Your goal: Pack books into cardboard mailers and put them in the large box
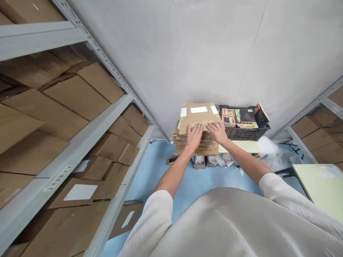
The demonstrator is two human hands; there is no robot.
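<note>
A flattened cardboard box (199,117) with white label patches tops a stack of folded cardboard (197,147) against the wall. My left hand (194,135) rests on its near edge, palm down, fingers stretched forward; a ring shows on one finger. Just to the right, my right hand (217,132) lies on the same edge with its fingers extended. Neither hand is wrapped round the cardboard, though the thumbs are partly hidden. Right beside the stack stands a black plastic crate (242,134) of books, one dark book (261,115) leaning up at its right end.
Grey metal shelving (107,103) packed with cardboard boxes (73,96) rises on the left; another loaded shelf (305,141) is on the right. Small open boxes (199,165) sit below the stack. A pale table (318,192) stands at the right, near clear plastic wrap (281,159).
</note>
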